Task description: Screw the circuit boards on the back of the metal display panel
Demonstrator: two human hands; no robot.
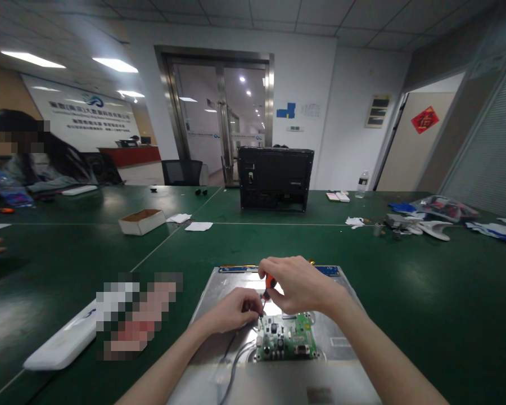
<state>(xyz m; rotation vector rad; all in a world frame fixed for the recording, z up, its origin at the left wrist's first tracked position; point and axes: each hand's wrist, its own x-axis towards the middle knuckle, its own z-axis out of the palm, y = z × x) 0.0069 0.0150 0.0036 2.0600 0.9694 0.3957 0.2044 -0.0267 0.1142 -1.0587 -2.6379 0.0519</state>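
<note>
My right hand [297, 284] is closed around the orange-and-black handle of a screwdriver [270, 281]. Its thin shaft points down at the far left corner of a green circuit board [283, 336]. Close to the tip, my left hand [238, 309] has its fingers pinched together; whatever is between them is too small or hidden to tell. The board lies on a silvery metal panel [346, 374], which looks like the back of a display. Grey and dark cables [235, 365] run from the board's left side toward me. A blue strip board [238, 269] lines the panel's far edge.
A white power strip-like bar [61, 343] and a blurred-out item [141, 320] lie left. Farther back are an open box [141, 221], a black monitor casing [276, 179] and a bottle [361, 184]. Loose parts [398, 223] lie right. Another person [46, 152] sits at left.
</note>
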